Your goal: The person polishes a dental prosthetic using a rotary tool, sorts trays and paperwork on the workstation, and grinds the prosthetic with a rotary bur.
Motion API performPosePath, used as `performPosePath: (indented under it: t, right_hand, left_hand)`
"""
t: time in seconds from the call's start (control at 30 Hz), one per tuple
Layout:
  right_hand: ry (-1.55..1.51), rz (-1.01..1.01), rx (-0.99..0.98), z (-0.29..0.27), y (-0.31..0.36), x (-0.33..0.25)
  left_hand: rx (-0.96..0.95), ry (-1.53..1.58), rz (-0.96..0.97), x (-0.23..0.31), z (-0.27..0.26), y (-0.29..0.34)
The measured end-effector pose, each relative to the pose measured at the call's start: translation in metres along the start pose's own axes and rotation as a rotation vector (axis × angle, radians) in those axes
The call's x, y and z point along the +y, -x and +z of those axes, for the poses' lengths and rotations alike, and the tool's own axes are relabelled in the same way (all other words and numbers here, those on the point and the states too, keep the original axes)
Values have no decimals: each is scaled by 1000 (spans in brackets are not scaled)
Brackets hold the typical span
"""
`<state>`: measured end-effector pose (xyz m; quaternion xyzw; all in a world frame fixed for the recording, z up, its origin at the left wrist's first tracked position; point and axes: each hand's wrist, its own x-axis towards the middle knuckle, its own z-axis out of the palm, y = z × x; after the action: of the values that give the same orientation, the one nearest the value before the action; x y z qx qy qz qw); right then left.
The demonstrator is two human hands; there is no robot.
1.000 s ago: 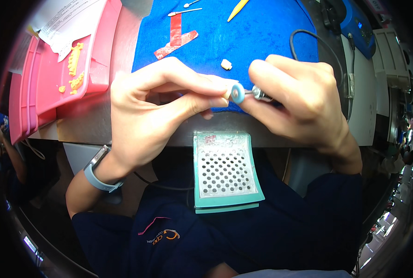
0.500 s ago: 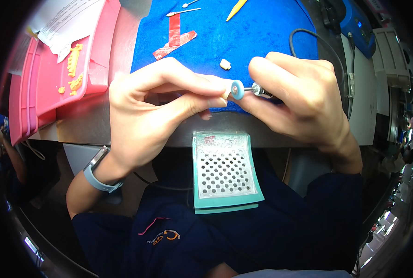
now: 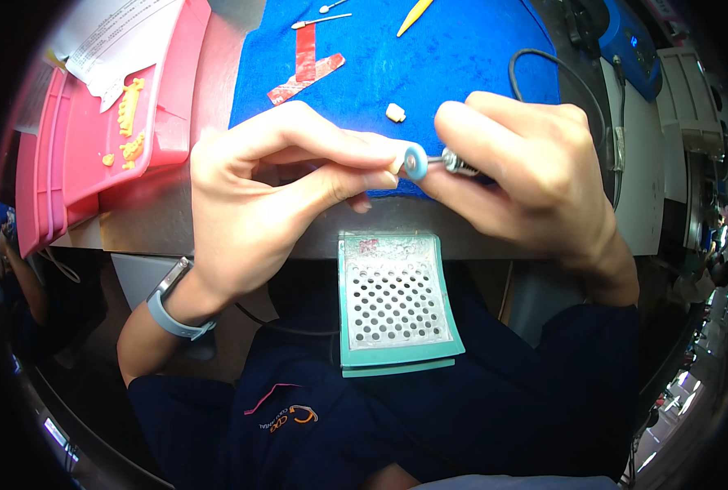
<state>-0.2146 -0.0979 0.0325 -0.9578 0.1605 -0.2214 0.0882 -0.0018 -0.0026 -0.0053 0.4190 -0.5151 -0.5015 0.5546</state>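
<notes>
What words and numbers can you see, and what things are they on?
White paper on the pink tray: dark print, too small to read.
Navy shirt: orange emblem with letters, which I won't copy.
Blue box: glowing display, too small to read.
Red strips: pale marks, too blurred.
Green-framed plate: reddish mark, too blurred.
Pinkish panel, top right: pale letters, too unclear.

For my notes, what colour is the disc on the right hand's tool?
The disc is light blue; see the head view.

The centre is bright while bent edges darken to black.
</notes>
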Motion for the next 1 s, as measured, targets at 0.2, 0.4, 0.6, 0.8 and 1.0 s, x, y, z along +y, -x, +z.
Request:
performPosePath:
  t: [0.2, 0.4, 0.6, 0.8, 1.0]
  right_hand:
    - [-4, -11, -4, 0, 2, -5]
    - [-35, -15, -1, 2, 1, -4]
    - [-30, 2, -9, -1, -2, 1]
    - [-11, 47, 74, 5, -4, 18]
    - [176, 92, 100, 14, -14, 41]
  left_hand:
    - [-2, 13, -13, -1, 1, -1]
    - [5, -1, -1, -3, 0, 0]
    - [-7, -41, -5, 1, -1, -1]
    - [75, -85, -9, 1, -5, -3]
    - [186, 0, -59, 8, -16, -13]
